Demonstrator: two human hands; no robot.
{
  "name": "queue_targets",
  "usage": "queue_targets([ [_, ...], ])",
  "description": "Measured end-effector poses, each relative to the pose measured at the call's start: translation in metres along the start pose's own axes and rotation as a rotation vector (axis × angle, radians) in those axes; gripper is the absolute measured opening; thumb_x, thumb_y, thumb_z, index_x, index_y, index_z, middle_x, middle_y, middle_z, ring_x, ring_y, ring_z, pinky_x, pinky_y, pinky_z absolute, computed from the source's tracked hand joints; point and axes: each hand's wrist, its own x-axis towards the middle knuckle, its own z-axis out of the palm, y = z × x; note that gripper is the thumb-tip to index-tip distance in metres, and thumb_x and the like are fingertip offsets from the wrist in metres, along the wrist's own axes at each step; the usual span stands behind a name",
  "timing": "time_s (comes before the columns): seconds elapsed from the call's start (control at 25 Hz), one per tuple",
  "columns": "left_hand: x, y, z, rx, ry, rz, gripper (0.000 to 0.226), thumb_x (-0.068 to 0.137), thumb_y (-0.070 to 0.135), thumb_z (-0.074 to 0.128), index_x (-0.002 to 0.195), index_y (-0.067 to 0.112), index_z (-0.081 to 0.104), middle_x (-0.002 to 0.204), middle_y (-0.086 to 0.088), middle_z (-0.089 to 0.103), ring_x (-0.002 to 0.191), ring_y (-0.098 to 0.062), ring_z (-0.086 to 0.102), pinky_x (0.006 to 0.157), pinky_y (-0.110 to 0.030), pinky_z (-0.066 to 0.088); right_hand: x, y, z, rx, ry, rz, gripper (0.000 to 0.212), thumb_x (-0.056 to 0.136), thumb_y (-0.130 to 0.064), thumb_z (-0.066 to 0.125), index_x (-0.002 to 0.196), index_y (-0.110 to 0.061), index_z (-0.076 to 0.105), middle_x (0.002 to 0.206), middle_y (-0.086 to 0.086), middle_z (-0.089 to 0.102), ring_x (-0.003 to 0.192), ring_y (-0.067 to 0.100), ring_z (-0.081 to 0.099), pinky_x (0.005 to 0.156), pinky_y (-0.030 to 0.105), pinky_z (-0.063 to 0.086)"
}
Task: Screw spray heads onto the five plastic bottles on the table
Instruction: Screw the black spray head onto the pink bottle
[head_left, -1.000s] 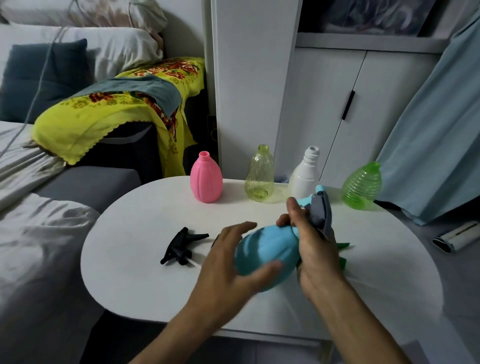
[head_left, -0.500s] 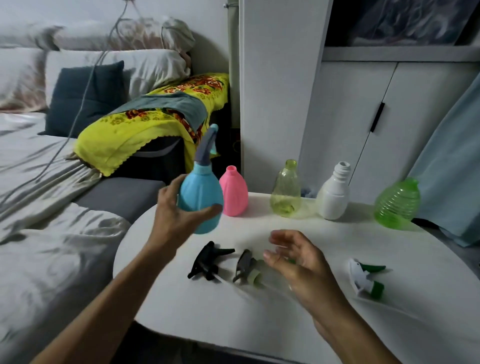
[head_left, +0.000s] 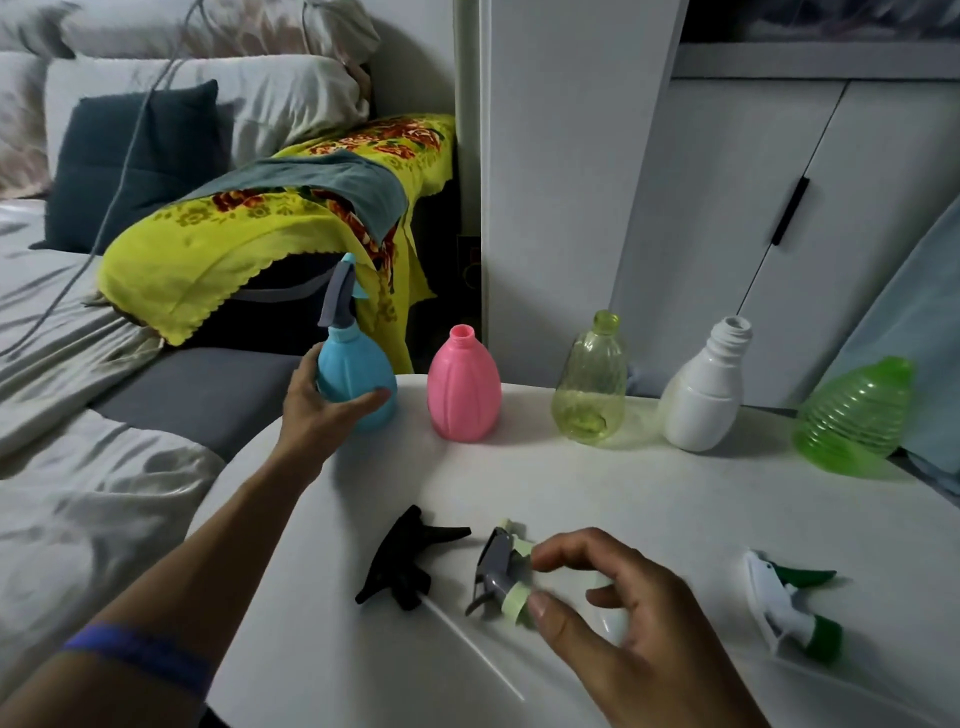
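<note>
My left hand (head_left: 317, 410) grips the blue bottle (head_left: 358, 369), which carries a grey spray head (head_left: 337, 293) and stands at the table's far left edge. To its right stand a pink bottle (head_left: 464, 387), a clear yellow bottle (head_left: 592, 384), a white bottle (head_left: 704, 395) and a green ribbed bottle (head_left: 857, 421), all with bare necks. Loose heads lie near the front: a black one (head_left: 402, 564), a grey and pale green one (head_left: 501, 577), a white and green one (head_left: 784, 605). My right hand (head_left: 618, 618) hovers with spread fingers at the grey and pale green head, thumb touching its collar.
The white oval table (head_left: 649, 514) has a bed with grey sheets (head_left: 78, 467) close on its left. A yellow flowered cloth (head_left: 249, 239) lies behind. White cupboard doors (head_left: 753, 208) and a pale blue curtain (head_left: 924, 322) stand behind the bottles.
My left hand has carried the blue bottle with its head from mid-air down to the table's far left, beside the pink bottle. My right hand has reached to the grey and pale green head.
</note>
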Motion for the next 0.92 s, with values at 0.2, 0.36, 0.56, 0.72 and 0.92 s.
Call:
queue_targets([
  [0.2, 0.005, -0.01, 0.002, -0.023, -0.029, 0.028, 0.083, 0.052, 0.038, 0.091, 0.119, 0.053, 0.046, 0.124, -0.001, 0.055, 0.107, -0.015, 0.058, 0.071, -0.027, 0.053, 0.002, 0.004, -0.001, -0.042, -0.032, -0.037, 0.038, 0.073, -0.033, 0.079, 0.098, -0.053, 0.059, 0.099, -0.009, 0.071, 0.097, 0.001, 0.059, 0.081, 0.023, 0.049],
  [0.36, 0.004, -0.006, 0.006, -0.023, -0.031, 0.021, 0.088, 0.056, 0.03, 0.093, 0.127, 0.046, 0.043, 0.126, -0.002, 0.053, 0.109, -0.018, 0.057, 0.073, -0.028, 0.053, 0.001, 0.006, -0.001, -0.045, 0.002, -0.037, 0.04, 0.062, -0.054, 0.065, 0.101, -0.057, 0.056, 0.101, -0.014, 0.07, 0.101, -0.003, 0.058, 0.082, 0.016, 0.047],
  [0.56, -0.029, 0.01, -0.005, 0.002, 0.153, -0.085, 0.065, 0.069, 0.045, 0.083, 0.122, 0.026, 0.051, 0.122, -0.004, 0.058, 0.113, -0.025, 0.058, 0.087, -0.042, 0.054, 0.003, 0.005, -0.01, -0.056, 0.016, -0.071, 0.044, 0.06, -0.067, 0.058, 0.096, -0.043, 0.064, 0.099, -0.019, 0.069, 0.102, -0.002, 0.059, 0.087, 0.027, 0.048],
  [0.72, -0.069, 0.041, -0.001, 0.384, 0.223, 0.5, 0.031, 0.085, 0.039, 0.066, 0.102, 0.015, 0.057, 0.096, -0.004, 0.058, 0.085, -0.023, 0.056, 0.064, -0.04, 0.052, 0.001, 0.006, -0.022, -0.115, 0.035, -0.117, 0.036, 0.071, -0.061, 0.059, 0.1, -0.04, 0.061, 0.099, -0.022, 0.066, 0.102, -0.002, 0.057, 0.086, 0.025, 0.047],
  [0.92, -0.073, 0.079, 0.091, 0.326, -0.066, 0.185, 0.102, 0.065, 0.043, 0.087, 0.146, 0.021, 0.029, 0.144, -0.009, 0.04, 0.128, -0.024, 0.041, 0.103, -0.044, 0.04, -0.006, 0.004, -0.03, -0.203, 0.05, -0.162, 0.02, 0.077, -0.051, 0.061, 0.093, -0.039, 0.058, 0.093, -0.024, 0.062, 0.096, -0.002, 0.057, 0.081, 0.025, 0.049],
])
